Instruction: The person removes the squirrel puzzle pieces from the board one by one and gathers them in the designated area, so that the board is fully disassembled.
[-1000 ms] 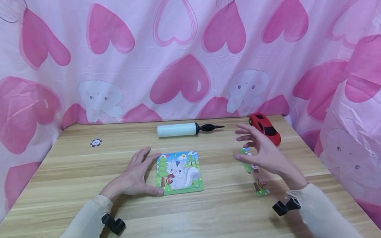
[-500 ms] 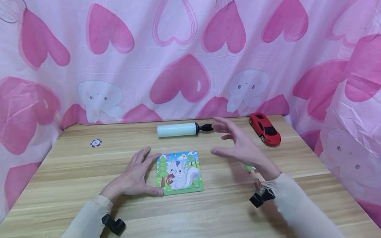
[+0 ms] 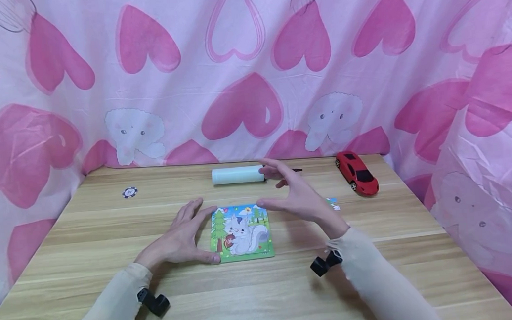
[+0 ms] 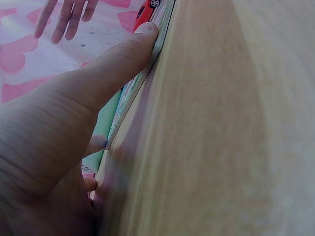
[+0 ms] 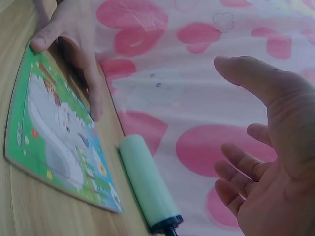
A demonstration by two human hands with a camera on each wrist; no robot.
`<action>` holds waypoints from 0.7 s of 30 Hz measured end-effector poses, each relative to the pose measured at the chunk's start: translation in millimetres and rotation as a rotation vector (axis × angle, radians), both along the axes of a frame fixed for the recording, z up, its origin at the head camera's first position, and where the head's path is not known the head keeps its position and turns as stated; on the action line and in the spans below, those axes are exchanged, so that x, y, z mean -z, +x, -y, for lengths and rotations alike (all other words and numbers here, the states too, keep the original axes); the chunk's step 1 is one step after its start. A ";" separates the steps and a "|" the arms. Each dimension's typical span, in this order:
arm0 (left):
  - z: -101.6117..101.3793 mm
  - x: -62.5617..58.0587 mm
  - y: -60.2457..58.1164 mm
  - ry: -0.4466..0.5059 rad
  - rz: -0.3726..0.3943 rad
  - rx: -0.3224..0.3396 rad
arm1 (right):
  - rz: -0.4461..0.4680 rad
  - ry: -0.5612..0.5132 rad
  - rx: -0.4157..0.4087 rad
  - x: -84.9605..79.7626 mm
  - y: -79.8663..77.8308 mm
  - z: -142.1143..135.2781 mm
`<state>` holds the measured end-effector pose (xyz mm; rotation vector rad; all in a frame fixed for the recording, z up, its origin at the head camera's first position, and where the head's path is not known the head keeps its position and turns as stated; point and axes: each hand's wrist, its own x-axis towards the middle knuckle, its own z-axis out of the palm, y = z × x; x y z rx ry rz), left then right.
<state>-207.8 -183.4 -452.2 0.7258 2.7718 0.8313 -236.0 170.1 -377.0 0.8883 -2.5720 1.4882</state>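
Note:
A square picture puzzle board [image 3: 241, 233] with a white squirrel lies flat mid-table. My left hand [image 3: 178, 235] rests at its left side, thumb on the near corner and index finger at the far corner, spread wide. In the left wrist view, the left thumb [image 4: 123, 59] lies along the board's thin edge. Nothing is in my right hand [image 3: 296, 197], which is raised with fingers loosely bent. Its thumb tip overlaps the board's far right corner in the head view, while the right wrist view shows the hand [image 5: 275, 147] apart from the board.
Behind the board lies a pale green hand pump [image 3: 238, 175], its black nozzle end partly hidden by my right hand. A red toy car [image 3: 357, 173] stands at the back right, a poker chip [image 3: 130, 192] at the back left. A loose puzzle piece [image 3: 333, 203] peeks out past my right wrist.
My right hand has moved left, from above the loose puzzle pieces by the toy car to the board's right side. My left hand and the board have stayed in place.

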 end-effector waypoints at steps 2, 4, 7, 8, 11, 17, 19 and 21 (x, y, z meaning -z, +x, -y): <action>-0.2 -0.2 -0.1 -0.001 0.001 0.000 | 0.005 -0.011 -0.013 1.6 -2.1 5.7; -0.5 -0.3 -0.1 -0.002 0.002 0.000 | 0.015 -0.022 -0.026 3.3 -4.1 10.8; -0.4 -0.3 -0.2 -0.001 0.003 0.000 | 0.031 -0.034 -0.042 6.2 -6.9 17.8; -0.5 -0.3 -0.2 -0.001 0.003 0.001 | 0.035 -0.034 -0.046 7.3 -7.8 19.8; -0.7 -0.4 -0.1 -0.001 0.006 0.004 | 0.049 -0.041 -0.064 11.3 -10.6 25.1; -0.1 -0.5 0.2 -0.001 0.014 0.003 | 0.094 -0.046 -0.083 20.0 -14.4 34.8; 0.0 -0.8 0.2 -0.002 0.015 0.002 | 0.115 -0.043 -0.084 22.9 -15.0 38.5; -0.1 -1.0 0.3 -0.002 0.013 0.002 | 0.133 -0.029 -0.085 26.1 -16.0 42.0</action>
